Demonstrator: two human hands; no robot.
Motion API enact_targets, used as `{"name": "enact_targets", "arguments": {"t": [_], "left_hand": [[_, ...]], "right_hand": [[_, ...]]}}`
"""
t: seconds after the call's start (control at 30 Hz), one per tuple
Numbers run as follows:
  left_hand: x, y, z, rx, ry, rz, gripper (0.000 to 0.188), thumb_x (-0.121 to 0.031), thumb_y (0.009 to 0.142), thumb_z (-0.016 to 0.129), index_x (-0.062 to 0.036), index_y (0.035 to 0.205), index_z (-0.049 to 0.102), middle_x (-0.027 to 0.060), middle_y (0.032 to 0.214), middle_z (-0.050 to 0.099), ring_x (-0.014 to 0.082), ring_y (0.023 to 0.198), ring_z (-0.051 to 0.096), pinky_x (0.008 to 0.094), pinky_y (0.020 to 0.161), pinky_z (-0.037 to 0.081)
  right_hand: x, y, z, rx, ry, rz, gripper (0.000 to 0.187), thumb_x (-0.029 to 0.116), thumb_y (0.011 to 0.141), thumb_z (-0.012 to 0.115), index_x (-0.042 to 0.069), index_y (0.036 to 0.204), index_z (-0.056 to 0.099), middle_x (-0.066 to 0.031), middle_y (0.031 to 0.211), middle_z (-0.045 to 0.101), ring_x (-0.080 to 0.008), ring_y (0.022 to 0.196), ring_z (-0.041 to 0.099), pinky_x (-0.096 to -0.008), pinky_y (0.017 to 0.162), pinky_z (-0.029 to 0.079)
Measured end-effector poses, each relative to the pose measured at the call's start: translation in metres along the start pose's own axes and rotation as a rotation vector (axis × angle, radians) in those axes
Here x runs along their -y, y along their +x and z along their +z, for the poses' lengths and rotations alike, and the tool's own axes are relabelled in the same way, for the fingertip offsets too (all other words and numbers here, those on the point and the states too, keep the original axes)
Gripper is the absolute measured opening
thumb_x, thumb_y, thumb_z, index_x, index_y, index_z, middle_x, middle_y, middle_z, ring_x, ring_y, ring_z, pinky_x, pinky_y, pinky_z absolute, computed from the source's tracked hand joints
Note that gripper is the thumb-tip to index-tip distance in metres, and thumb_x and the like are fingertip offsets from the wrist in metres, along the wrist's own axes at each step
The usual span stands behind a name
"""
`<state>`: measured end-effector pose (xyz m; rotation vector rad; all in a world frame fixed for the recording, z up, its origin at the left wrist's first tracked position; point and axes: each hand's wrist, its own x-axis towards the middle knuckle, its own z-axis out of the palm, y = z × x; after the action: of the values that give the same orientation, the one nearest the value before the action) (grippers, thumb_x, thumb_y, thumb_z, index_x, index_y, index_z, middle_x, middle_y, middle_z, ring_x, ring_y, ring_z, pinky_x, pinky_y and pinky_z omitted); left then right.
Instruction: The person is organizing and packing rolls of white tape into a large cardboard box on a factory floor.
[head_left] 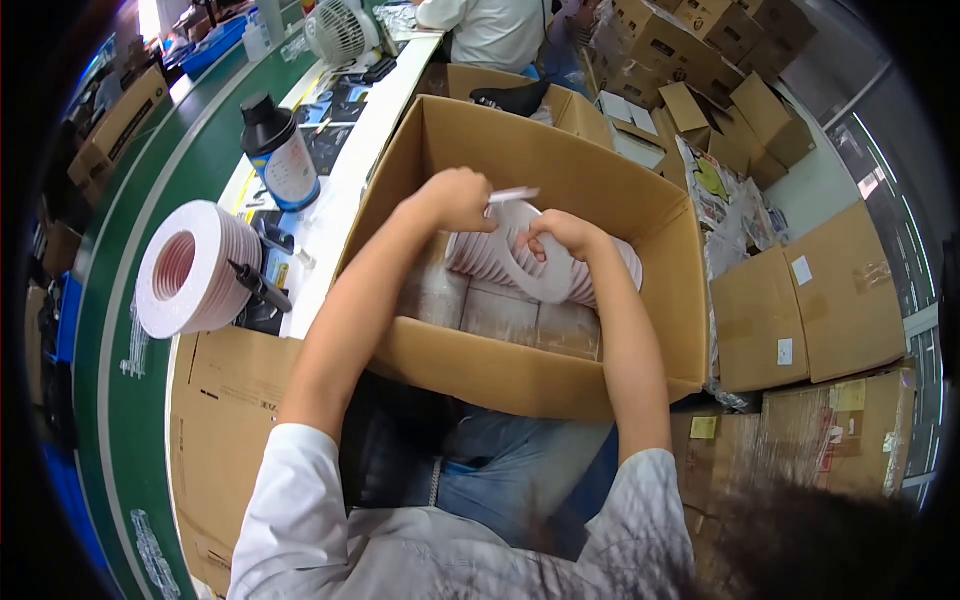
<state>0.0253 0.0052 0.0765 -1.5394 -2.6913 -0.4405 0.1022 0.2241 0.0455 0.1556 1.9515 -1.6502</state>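
Brown cartons (680,55) crowd the workroom at one o'clock, and one white table (345,195) runs along the ten o'clock side. At the centre, one flat, pale ring (553,282) stands tilted inside one open cardboard box (480,365), in front of a lying row of similar rings (475,258). Right hand (565,237), at the ring's two o'clock, closes thumb and fingers on its band, with fingertips showing in the hole. Left hand (462,200), at its ten o'clock, is curled narrow beside a thin white piece (516,195) (blurred, so I cannot tell whether it is a strip or another ring edge-on). Beneath the row lie at least three wrapped packs (500,315).

Four box walls frame both hands; the forearms cross the near rim at seven and five o'clock. Some open room lies between the right hand and the three o'clock wall, while the far wall rises close behind the left hand.

On the table, one stack of rings (205,268) and one black marker (262,286) sit at nine o'clock, one black-capped bottle (283,160) at ten, one fan (337,30) at eleven. One co-worker in white (490,38) is at twelve.
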Motion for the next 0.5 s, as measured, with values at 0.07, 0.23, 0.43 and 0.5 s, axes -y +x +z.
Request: {"name": "enact_targets", "arguments": {"t": [0.07, 0.23, 0.43, 0.5], "left_hand": [[0.024, 0.0, 0.009, -0.047, -0.021, -0.021, 0.031, -0.029, 0.07, 0.074, -0.0017, 0.074, 0.06, 0.0182, 0.069, 0.063, 0.0354, 0.065, 0.062, 0.0447, 0.067, 0.05], [-0.002, 0.003, -0.01, -0.393, -0.18, -0.182, 0.034, -0.034, 0.065, 0.072, -0.0032, 0.079, 0.07, 0.0195, 0.077, 0.067, 0.0354, 0.072, 0.065, 0.0424, 0.071, 0.053], [-0.008, 0.011, -0.01, -0.691, -0.415, -0.248, 0.029, -0.032, 0.07, 0.069, -0.0045, 0.076, 0.067, 0.0159, 0.072, 0.067, 0.0337, 0.071, 0.065, 0.0425, 0.069, 0.053], [-0.005, 0.006, -0.007, -0.479, -0.171, -0.138, 0.028, -0.032, 0.07, 0.07, -0.0047, 0.077, 0.067, 0.0158, 0.071, 0.066, 0.0337, 0.071, 0.065, 0.0427, 0.069, 0.052]], "right_hand": [[0.0, 0.006, 0.011, 0.064, -0.092, 0.054, 0.02, 0.015, 0.079, 0.055, -0.003, 0.077, 0.065, -0.0068, 0.06, 0.057, -0.0157, 0.055, 0.055, -0.0296, 0.056, 0.046], [-0.003, 0.004, 0.002, 0.005, -0.033, 0.019, 0.02, 0.015, 0.079, 0.056, -0.002, 0.08, 0.066, -0.0056, 0.059, 0.057, -0.0154, 0.055, 0.055, -0.0296, 0.056, 0.046], [-0.006, 0.001, 0.001, -0.01, 0.012, 0.067, 0.02, 0.015, 0.084, 0.055, -0.003, 0.086, 0.063, -0.0062, 0.059, 0.057, -0.0162, 0.054, 0.056, -0.029, 0.054, 0.047], [-0.001, 0.006, 0.003, 0.003, 0.082, 0.025, 0.019, 0.015, 0.082, 0.056, -0.002, 0.084, 0.064, -0.0052, 0.059, 0.056, -0.0155, 0.053, 0.055, -0.0295, 0.054, 0.047]]}}
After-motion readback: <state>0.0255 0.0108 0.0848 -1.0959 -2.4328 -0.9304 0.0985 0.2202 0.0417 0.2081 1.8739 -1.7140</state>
